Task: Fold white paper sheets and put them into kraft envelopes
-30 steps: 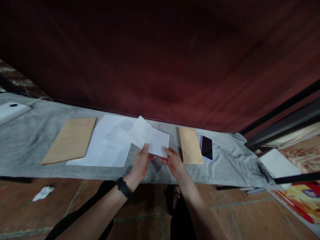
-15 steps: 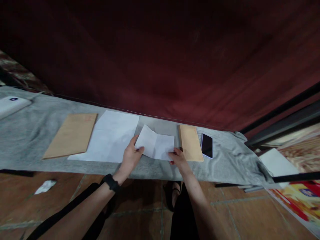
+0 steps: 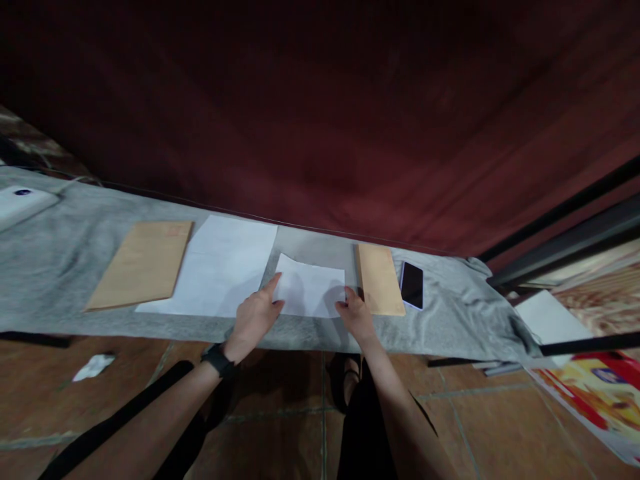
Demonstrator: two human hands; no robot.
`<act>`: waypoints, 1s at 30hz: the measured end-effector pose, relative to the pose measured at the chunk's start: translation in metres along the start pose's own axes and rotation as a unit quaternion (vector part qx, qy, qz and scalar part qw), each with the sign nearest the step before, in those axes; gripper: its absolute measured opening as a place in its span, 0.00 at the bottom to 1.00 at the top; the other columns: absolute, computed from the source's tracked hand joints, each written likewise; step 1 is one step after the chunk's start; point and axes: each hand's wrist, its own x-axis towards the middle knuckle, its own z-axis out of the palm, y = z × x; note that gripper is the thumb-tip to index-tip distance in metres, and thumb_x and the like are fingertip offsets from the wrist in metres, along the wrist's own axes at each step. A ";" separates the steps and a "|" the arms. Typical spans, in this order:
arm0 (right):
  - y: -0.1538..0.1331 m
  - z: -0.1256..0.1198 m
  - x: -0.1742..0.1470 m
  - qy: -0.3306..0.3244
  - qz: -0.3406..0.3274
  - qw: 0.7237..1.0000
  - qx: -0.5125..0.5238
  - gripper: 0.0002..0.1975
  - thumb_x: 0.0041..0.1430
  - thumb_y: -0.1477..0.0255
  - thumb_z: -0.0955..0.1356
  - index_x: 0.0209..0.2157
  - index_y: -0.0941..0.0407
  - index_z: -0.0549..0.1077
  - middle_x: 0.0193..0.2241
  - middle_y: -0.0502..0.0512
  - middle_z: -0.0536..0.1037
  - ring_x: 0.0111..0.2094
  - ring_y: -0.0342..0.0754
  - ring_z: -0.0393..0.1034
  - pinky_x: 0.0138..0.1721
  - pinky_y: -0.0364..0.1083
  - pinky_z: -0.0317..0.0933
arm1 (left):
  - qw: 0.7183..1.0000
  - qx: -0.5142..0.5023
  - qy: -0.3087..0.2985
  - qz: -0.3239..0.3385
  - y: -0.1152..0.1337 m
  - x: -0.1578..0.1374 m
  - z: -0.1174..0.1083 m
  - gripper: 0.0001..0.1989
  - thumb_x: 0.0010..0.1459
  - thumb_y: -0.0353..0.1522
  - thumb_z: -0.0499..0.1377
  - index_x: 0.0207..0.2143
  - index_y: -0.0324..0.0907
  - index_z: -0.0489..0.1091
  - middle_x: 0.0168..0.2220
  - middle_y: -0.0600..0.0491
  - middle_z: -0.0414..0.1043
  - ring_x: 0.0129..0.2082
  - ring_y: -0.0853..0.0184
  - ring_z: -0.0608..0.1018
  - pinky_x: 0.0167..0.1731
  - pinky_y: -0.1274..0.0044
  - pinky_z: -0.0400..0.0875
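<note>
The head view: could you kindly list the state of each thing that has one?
Small white paper: spread out
Brown envelope: lying flat
Large white paper: spread out, partly under the brown envelope
Tan packet: lying flat
Phone: screen up, dark
Grey cloth: wrinkled at right
White scrap: looks crumpled

Between the fingers (image 3: 271, 283) lies a small white rectangular sheet (image 3: 313, 292) of matt paper; beneath them, wrinkled, velvety grey cloth (image 3: 450, 313).
</note>
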 end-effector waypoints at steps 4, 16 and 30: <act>-0.009 -0.007 -0.005 -0.028 0.032 0.998 -0.044 0.24 0.64 0.72 0.65 0.61 0.58 0.67 0.43 0.61 0.82 0.44 0.54 0.77 0.44 0.47 0.66 | 1.000 0.009 0.001 0.007 0.002 0.000 -0.004 0.30 0.64 0.38 0.55 0.67 0.47 0.58 0.46 0.44 0.80 0.44 0.55 0.82 0.41 0.70 0.74; -0.042 -0.003 0.004 0.082 -0.094 0.991 0.055 0.20 0.70 0.71 0.59 0.58 0.61 0.70 0.55 0.66 0.74 0.57 0.52 0.68 0.60 0.49 0.61 | 0.955 0.081 0.191 0.211 0.020 -0.010 0.017 0.25 0.68 0.33 0.47 0.62 0.30 0.64 0.63 0.33 0.64 0.63 0.49 0.67 0.61 0.59 0.62; -0.064 0.049 0.020 0.010 -0.154 0.988 0.001 0.25 0.75 0.66 0.53 0.67 0.60 0.62 0.67 0.60 0.63 0.69 0.49 0.53 0.69 0.54 0.45 | 0.958 0.072 0.121 0.249 0.033 0.042 0.072 0.31 0.63 0.26 0.47 0.68 0.32 0.55 0.70 0.40 0.54 0.71 0.57 0.55 0.70 0.62 0.46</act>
